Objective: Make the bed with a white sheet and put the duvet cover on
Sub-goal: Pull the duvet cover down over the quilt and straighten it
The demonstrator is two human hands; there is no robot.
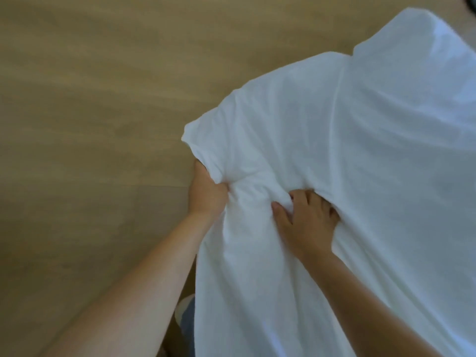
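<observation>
White sheet, possibly the duvet cover, is draped across the right side. Its near left edge is gripped by the left hand; a bunched fold is clutched by the right hand.

Nothing can be read: no text, label, brand, number or sign shows on the white cloth filling the frame from 1 to 5 o'clock, nor on the wooden floor at 9 o'clock (both surfaces are plain, and the picture is slightly blurred).
</observation>
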